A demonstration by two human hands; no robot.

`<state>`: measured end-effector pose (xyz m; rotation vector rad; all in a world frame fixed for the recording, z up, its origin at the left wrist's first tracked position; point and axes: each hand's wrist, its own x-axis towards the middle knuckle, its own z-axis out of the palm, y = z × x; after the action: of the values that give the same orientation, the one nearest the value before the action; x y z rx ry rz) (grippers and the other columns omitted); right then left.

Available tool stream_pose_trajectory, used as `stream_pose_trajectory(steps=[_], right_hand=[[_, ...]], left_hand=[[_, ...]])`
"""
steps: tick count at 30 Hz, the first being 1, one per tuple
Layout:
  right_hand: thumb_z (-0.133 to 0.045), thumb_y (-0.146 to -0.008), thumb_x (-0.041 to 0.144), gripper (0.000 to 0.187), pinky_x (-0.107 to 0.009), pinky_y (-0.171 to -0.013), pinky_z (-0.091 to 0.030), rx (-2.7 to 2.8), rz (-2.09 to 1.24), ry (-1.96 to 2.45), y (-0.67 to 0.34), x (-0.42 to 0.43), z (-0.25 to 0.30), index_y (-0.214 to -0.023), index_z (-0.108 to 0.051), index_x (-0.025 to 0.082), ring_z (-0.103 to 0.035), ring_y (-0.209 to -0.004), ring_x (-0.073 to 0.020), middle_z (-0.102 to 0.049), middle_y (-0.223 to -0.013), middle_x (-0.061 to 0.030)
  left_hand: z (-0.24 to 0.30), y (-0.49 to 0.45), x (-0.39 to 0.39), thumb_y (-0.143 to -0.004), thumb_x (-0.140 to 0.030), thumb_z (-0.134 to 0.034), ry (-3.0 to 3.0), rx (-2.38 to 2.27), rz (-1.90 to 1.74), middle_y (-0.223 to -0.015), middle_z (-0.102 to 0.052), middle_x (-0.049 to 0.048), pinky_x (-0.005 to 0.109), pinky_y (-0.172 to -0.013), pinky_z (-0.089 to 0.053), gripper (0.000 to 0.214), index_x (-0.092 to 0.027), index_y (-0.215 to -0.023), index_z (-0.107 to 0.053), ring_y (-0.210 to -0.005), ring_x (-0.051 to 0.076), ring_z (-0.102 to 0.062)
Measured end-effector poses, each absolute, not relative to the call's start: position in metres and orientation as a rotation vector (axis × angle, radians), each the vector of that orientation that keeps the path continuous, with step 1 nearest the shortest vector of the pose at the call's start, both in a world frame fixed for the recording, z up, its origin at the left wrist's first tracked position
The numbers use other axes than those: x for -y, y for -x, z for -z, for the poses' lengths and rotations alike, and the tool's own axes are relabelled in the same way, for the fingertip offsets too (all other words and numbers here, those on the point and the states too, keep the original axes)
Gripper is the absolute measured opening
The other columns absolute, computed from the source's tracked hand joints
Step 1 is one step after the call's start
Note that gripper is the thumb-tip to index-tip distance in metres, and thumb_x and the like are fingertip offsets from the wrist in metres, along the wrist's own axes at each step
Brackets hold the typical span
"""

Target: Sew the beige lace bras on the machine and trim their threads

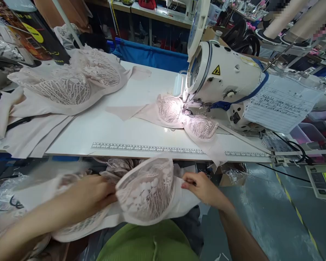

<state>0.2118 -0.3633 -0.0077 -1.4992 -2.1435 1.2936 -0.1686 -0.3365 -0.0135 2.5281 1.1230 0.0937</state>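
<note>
A pale pink lace bra (146,192) is spread over my lap, below the table's front edge. My right hand (199,186) pinches its side band between thumb and fingers, just right of one cup. At the other side of that cup, my left hand (97,192) is closed on the bra, its fingertips partly hidden by the fabric. Part of the fabric left of this hand is blurred. Another lace bra (202,127) lies under the lit needle area of a white sewing machine (220,72), its band stretched out leftward on the table.
A pile of similar bras (67,85) lies on the table's left, beside a dark spray can (40,32). A printed ruler (152,148) runs along the table (97,127) near its front edge. A handwritten sheet (282,99) hangs by the machine; a control panel (324,181) stands at right.
</note>
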Motion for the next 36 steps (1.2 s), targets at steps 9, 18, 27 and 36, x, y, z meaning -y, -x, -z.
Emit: stream_pose_trajectory(steps=[9,18,27,36], right_hand=[[-0.074,-0.09,0.003,0.008,-0.027,-0.055,-0.046,2.665,-0.511,2.067,-0.215,0.361,0.07,-0.094,-0.072,0.01,-0.068,-0.079,-0.0303,-0.069,-0.085,-0.0125],[-0.047,-0.107,0.012,0.023,-0.026,-0.06,-0.042,2.365,0.193,1.27,-0.239,0.305,0.01,-0.101,-0.069,0.015,-0.061,-0.07,-0.0183,-0.063,-0.079,-0.004],[-0.07,-0.091,0.024,0.026,-0.036,-0.077,-0.052,2.342,0.181,1.946,-0.282,0.156,-0.002,-0.117,-0.073,0.021,-0.066,-0.088,-0.0314,-0.071,-0.096,-0.0081],[-0.061,-0.09,0.007,0.032,-0.04,-0.095,-0.05,2.561,0.127,1.717,-0.307,0.14,0.028,-0.119,-0.071,0.017,-0.063,-0.106,-0.0319,-0.069,-0.114,-0.0103]], left_hand=[[0.069,0.091,0.335,-0.08,0.01,-0.043,-2.759,-1.265,0.068,-0.092,-0.073,0.0191,0.04,-0.078,-0.054,0.035,-0.009,-0.094,-0.07,-0.084,0.03,-0.071],[0.009,0.03,0.207,-0.101,-0.012,-0.045,-2.988,-0.522,-0.868,-0.119,-0.069,0.0144,0.036,-0.093,-0.052,0.026,-0.008,-0.121,-0.061,-0.107,0.023,-0.06],[0.002,-0.022,0.121,-0.089,0.0,-0.044,-3.218,-0.294,-0.272,-0.095,-0.069,0.0101,0.032,-0.074,-0.046,0.026,-0.012,-0.094,-0.067,-0.08,0.019,-0.057],[0.006,-0.028,0.132,-0.087,0.005,-0.039,-3.145,-0.537,-0.318,-0.083,-0.061,0.0086,0.031,-0.062,-0.036,0.027,-0.012,-0.085,-0.06,-0.07,0.018,-0.048]])
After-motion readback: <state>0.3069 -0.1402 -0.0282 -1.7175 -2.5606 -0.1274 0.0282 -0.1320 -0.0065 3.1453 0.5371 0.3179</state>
